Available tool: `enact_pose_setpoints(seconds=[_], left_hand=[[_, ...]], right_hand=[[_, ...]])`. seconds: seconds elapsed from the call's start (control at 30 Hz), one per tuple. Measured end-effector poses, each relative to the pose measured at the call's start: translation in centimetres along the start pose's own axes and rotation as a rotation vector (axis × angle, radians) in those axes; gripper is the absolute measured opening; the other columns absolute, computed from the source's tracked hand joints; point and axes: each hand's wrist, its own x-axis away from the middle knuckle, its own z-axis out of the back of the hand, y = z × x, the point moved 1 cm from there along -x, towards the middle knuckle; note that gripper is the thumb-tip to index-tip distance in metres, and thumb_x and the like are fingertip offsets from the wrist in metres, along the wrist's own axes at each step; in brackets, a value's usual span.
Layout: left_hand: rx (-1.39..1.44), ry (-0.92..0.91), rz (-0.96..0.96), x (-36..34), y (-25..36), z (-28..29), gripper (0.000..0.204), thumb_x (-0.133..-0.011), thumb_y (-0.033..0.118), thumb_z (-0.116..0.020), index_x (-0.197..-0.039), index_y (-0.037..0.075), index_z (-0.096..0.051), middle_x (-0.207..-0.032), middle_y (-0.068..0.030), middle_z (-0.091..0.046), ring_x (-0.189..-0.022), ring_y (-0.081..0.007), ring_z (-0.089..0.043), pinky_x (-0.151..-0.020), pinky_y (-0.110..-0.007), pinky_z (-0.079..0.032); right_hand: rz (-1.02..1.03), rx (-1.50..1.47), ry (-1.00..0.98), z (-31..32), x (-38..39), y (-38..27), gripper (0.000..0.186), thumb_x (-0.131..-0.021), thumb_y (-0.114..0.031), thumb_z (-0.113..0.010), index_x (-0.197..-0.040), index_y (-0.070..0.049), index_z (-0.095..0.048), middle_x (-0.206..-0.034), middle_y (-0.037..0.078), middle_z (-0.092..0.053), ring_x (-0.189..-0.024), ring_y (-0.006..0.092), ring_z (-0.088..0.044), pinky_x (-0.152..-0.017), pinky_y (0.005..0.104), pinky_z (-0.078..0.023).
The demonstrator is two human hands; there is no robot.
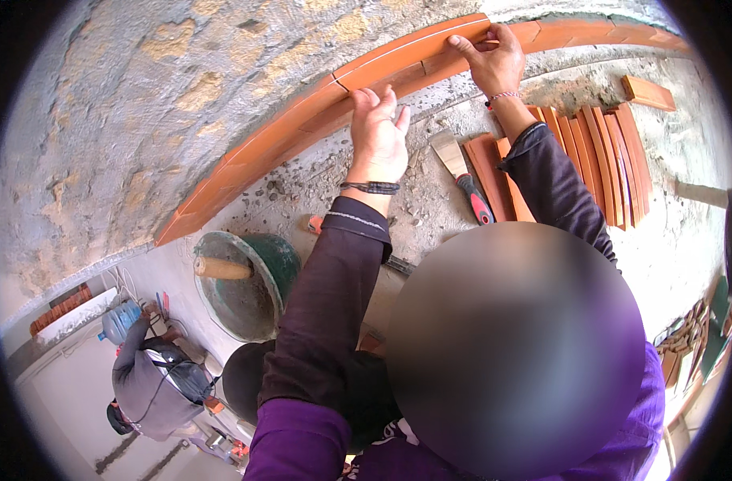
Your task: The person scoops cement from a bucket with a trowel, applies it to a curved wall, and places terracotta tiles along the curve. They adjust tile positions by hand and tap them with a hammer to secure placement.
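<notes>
My right hand grips an orange terracotta tile along the upper course of a curving tile strip at the foot of the rough plastered wall, thumb on its face. My left hand is palm-up at that tile's left end, fingers loosely curled and apart, fingertips at or near the joint. Below the hands, a wide scraper with a red and black handle lies on dusty mortar beside a row of loose terracotta tiles.
A green bucket with a wooden-handled tool stands below left. Another person bends at the lower left near a blue water jug. A single tile lies upper right, and more stacked pieces sit at the right edge.
</notes>
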Motion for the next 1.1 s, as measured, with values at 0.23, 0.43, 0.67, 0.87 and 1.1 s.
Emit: enact_pose_setpoints(seconds=[0.23,0.43,0.67,0.87,1.1], left_hand=[[0.014,-0.005,-0.022,-0.2,-0.4,-1.3,0.028,-0.094,0.01,-0.056,-0.114,0.025,-0.043,-0.117,0.0088,-0.041,-0.108,-0.0062,-0.042,-0.11,-0.05,-0.021],[0.123,0.041,-0.029,-0.7,-0.3,-1.9,0.023,-0.093,0.013,-0.061,-0.09,0.022,-0.04,-0.101,0.0078,-0.042,-0.101,-0.0072,-0.041,-0.107,-0.05,-0.024],[0.069,0.033,-0.097,-1.7,-1.5,-1.1,0.025,-0.092,0.015,-0.063,-0.092,0.023,-0.039,-0.102,0.0081,-0.039,-0.1,-0.0084,-0.038,-0.092,-0.039,-0.03],[0.082,0.04,-0.098,-2.0,-1.7,-0.6,0.026,-0.092,0.015,-0.063,-0.093,0.024,-0.038,-0.098,0.0104,-0.038,-0.101,-0.0073,-0.038,-0.094,-0.037,-0.028],[0.1,-0.015,-0.015,-0.9,-0.5,-1.3,0.03,-0.088,0.014,-0.067,-0.079,0.023,-0.041,-0.088,0.0084,-0.04,-0.088,-0.0076,-0.041,-0.099,-0.046,-0.028]], right_hand=[[0.036,0.072,0.101,-0.6,0.4,0.1,0.067,-0.061,-0.049,-0.09,-0.099,0.002,-0.066,-0.09,0.012,-0.067,-0.083,0.0253,-0.066,-0.078,0.0377,-0.053],[0.066,0.033,0.071,-0.6,0.1,0.6,0.064,-0.061,-0.047,-0.09,-0.093,0.002,-0.065,-0.086,0.013,-0.067,-0.083,0.0266,-0.065,-0.077,0.0384,-0.053],[0.103,-0.057,0.016,-0.9,0.3,1.0,0.065,-0.063,-0.036,-0.093,-0.102,0.004,-0.058,-0.096,0.011,-0.062,-0.076,0.0225,-0.068,-0.069,0.034,-0.055],[0.116,-0.002,0.008,-1.0,0.6,0.3,0.062,-0.064,-0.035,-0.092,-0.101,0.003,-0.059,-0.095,0.011,-0.062,-0.076,0.0206,-0.068,-0.068,0.0329,-0.054],[0.178,-0.04,0.072,-1.1,-0.2,2.2,0.068,-0.061,-0.036,-0.094,-0.102,0.005,-0.058,-0.092,0.01,-0.061,-0.075,0.02,-0.065,-0.067,0.0325,-0.055]])
